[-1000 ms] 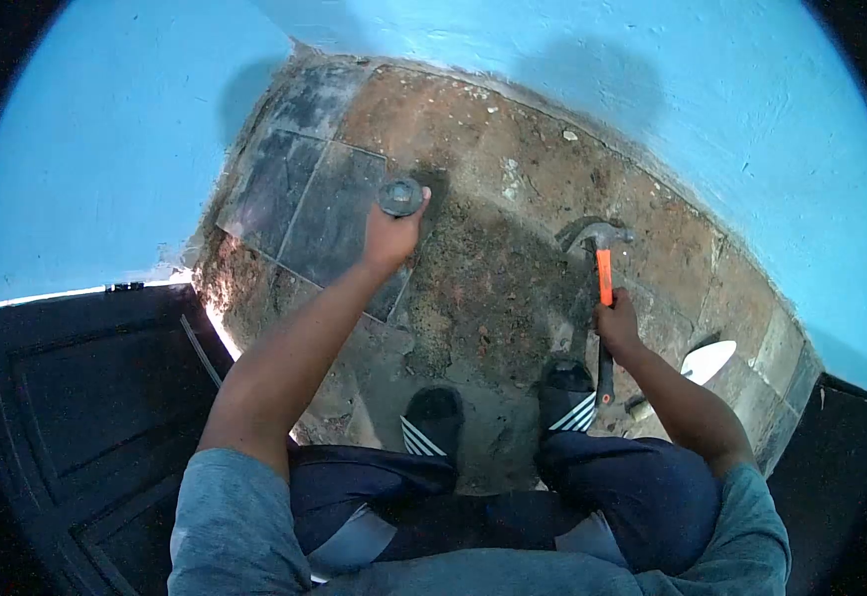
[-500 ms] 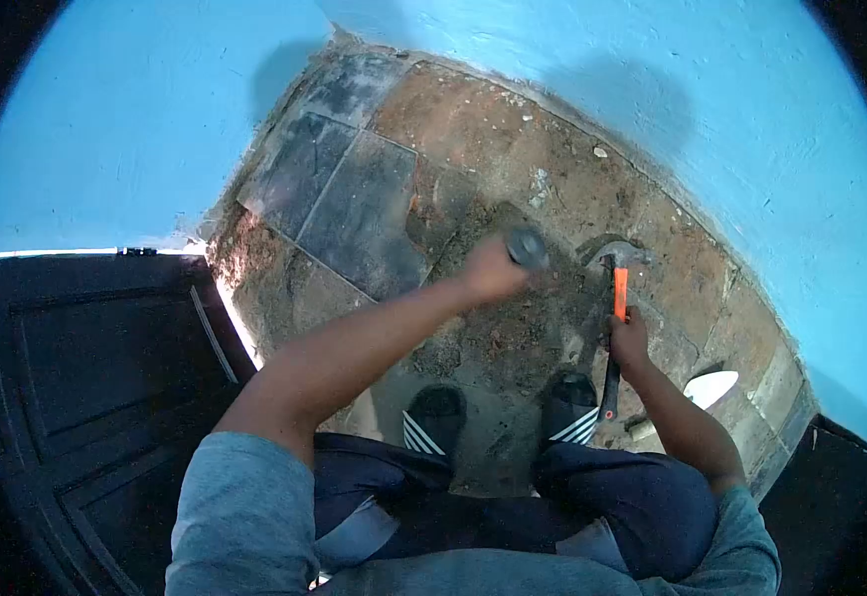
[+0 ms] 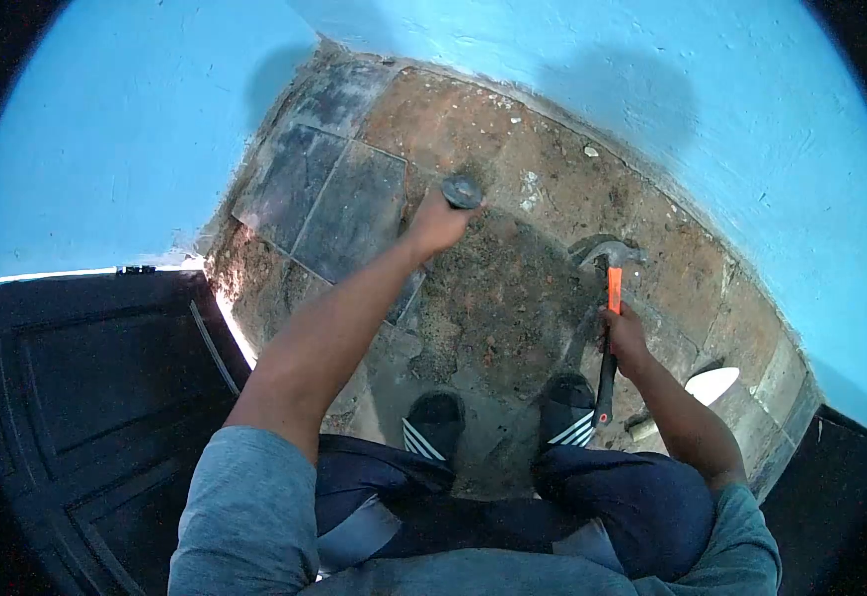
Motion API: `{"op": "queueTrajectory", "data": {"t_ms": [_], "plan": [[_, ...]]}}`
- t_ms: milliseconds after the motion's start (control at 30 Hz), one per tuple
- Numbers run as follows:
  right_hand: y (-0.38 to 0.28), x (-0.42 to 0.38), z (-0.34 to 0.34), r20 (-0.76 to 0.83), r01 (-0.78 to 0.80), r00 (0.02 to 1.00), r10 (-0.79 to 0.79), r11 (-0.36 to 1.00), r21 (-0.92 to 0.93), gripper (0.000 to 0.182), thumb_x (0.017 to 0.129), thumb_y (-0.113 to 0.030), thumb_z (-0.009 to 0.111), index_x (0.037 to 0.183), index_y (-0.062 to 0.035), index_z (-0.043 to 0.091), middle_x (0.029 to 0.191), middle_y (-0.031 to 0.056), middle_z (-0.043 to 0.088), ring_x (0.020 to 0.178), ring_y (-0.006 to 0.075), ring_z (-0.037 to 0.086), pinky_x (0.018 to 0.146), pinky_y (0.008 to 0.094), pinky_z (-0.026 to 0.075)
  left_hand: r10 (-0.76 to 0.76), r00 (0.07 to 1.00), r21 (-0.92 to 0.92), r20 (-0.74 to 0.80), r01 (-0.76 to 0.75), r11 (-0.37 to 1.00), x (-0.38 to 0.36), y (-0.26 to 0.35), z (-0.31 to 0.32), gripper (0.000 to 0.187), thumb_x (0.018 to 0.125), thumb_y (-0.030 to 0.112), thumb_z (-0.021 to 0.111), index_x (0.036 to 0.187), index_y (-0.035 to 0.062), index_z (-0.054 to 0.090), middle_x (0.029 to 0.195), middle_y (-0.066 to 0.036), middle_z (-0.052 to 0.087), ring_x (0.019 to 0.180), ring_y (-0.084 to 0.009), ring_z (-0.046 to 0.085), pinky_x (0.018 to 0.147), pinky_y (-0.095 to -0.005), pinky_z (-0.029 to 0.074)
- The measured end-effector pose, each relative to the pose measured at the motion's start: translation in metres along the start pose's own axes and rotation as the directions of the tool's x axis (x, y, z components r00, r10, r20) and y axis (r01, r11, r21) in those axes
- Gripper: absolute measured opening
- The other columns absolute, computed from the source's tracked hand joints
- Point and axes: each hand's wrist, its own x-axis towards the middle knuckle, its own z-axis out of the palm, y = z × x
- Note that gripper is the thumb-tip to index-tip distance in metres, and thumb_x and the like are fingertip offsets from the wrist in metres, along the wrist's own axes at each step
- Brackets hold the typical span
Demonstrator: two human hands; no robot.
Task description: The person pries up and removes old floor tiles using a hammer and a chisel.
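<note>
My left hand (image 3: 437,223) is closed round a dark tool with a round, flat top (image 3: 462,192); its lower end is hidden by the fist. It stands over broken floor beside a dark grey tile (image 3: 352,212). On the right, my right hand (image 3: 625,341) grips a claw hammer (image 3: 614,288) by its orange and black handle. The hammer's head points away from me, close to the floor, and the handle's end comes near my right sandal (image 3: 567,405). Loose soil and rubble (image 3: 498,318) lie between the two hands.
A trowel with a pale blade (image 3: 710,383) lies to the right, partly behind my forearm. Blue walls (image 3: 552,45) meet at the far corner. A dark panelled door (image 3: 95,397) is at left. My left sandal (image 3: 434,422) rests on the dusty floor.
My left hand has moved away from me and to the left with the round-topped tool, uncovering more rubble. My right hand and the hammer have hardly moved.
</note>
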Motion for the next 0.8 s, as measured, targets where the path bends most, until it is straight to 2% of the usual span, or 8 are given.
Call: {"op": "queueTrajectory", "data": {"t_ms": [100, 200, 300, 400, 500, 600, 700, 800], "plan": [[0.001, -0.001, 0.003, -0.006, 0.009, 1.0, -0.009, 0.999, 0.033, 0.019, 0.099, -0.016, 0.058, 0.113, -0.0037, 0.054, 0.068, 0.0037, 0.051, 0.048, 0.0162, 0.05, 0.045, 0.0332, 0.045, 0.057, 0.992, 0.031, 0.116, -0.06, 0.998, 0.013, -0.006, 0.001, 0.044, 0.089, 0.038, 0.074, 0.115, 0.003, 0.068, 0.117, -0.015, 0.071, 0.113, -0.0308, 0.065, 0.098, -0.041, 0.048], [0.004, 0.003, 0.0, 0.009, 0.008, 1.0, -0.009, 0.999, 0.05, 0.018, 0.098, -0.015, 0.058, 0.113, -0.0041, 0.055, 0.067, 0.0035, 0.051, 0.048, 0.0156, 0.05, 0.045, 0.032, 0.044, 0.091, 0.989, 0.066, 0.116, -0.099, 0.993, 0.018, -0.011, 0.001, 0.044, 0.089, 0.038, 0.074, 0.116, 0.0028, 0.067, 0.118, -0.016, 0.07, 0.113, -0.0306, 0.065, 0.098, -0.0405, 0.048], [0.0, -0.001, 0.001, -0.017, -0.011, 1.0, 0.012, 0.997, 0.081, 0.017, 0.098, -0.013, 0.057, 0.112, -0.0045, 0.055, 0.066, 0.0028, 0.05, 0.049, 0.0157, 0.05, 0.046, 0.0317, 0.043, 0.019, 0.995, 0.063, 0.096, -0.025, 0.998, 0.013, 0.0, -0.004, 0.043, 0.089, 0.035, 0.075, 0.115, 0.0024, 0.068, 0.118, -0.015, 0.071, 0.112, -0.03, 0.065, 0.098, -0.0401, 0.048], [-0.001, -0.009, 0.002, -0.058, 0.033, 0.998, -0.036, 0.998, -0.051, 0.015, 0.096, -0.014, 0.057, 0.109, -0.005, 0.056, 0.067, 0.0025, 0.051, 0.051, 0.0149, 0.05, 0.047, 0.0313, 0.042, 0.032, 0.999, 0.079, 0.04, -0.035, 0.996, 0.03, -0.027, 0.001, 0.042, 0.089, 0.034, 0.076, 0.114, 0.0021, 0.068, 0.118, -0.014, 0.071, 0.111, -0.0286, 0.065, 0.097, -0.0395, 0.048], [-0.004, -0.01, 0.001, 0.0, 0.151, 0.988, -0.153, 0.976, -0.158, 0.019, 0.095, -0.019, 0.06, 0.106, -0.0026, 0.058, 0.071, 0.0062, 0.055, 0.057, 0.019, 0.055, 0.053, 0.0367, 0.045, 0.046, 0.997, -0.019, 0.065, -0.045, 0.999, 0.043, -0.048, 0.004, 0.041, 0.089, 0.034, 0.076, 0.114, 0.0018, 0.068, 0.117, -0.013, 0.071, 0.111, -0.0268, 0.065, 0.097, -0.0389, 0.049], [-0.026, -0.001, 0.004, 0.028, 0.415, 0.902, -0.431, 0.846, -0.334, 0.026, 0.092, -0.021, 0.064, 0.106, 0.0006, 0.06, 0.075, 0.0129, 0.059, 0.065, 0.026, 0.059, 0.063, 0.0409, 0.048, 0.072, 0.987, 0.026, 0.142, -0.077, 0.997, 0.044, -0.045, 0.006, 0.042, 0.089, 0.034, 0.075, 0.115, 0.0019, 0.068, 0.116, -0.013, 0.072, 0.109, -0.0245, 0.066, 0.096, -0.0386, 0.049], [-0.101, -0.039, 0.025, 0.101, 0.56, 0.756, -0.647, 0.558, -0.612, 0.033, 0.089, -0.021, 0.067, 0.113, 0.0016, 0.06, 0.078, 0.0183, 0.061, 0.071, 0.032, 0.06, 0.07, 0.0431, 0.048, 0.054, 0.973, 0.141, 0.223, -0.087, 0.986, 0.04, -0.036, 0.017, 0.041, 0.089, 0.035, 0.072, 0.119, 0.0088, 0.069, 0.121, -0.017, 0.069, 0.117, -0.0383, 0.063, 0.097, -0.0452, 0.049], [-0.121, -0.032, 0.037, 0.112, 0.66, 0.667, -0.736, 0.515, -0.547, 0.036, 0.088, -0.021, 0.07, 0.115, 0.0003, 0.061, 0.079, 0.0207, 0.062, 0.071, 0.0325, 0.06, 0.07, 0.0417, 0.048, 0.121, 0.972, 0.166, 0.203, -0.156, 0.974, 0.035, -0.03, 0.027, 0.039, 0.089, 0.036, 0.072, 0.119, 0.011, 0.07, 0.119, -0.015, 0.071, 0.115, -0.038, 0.063, 0.097, -0.0458, 0.049]]}}
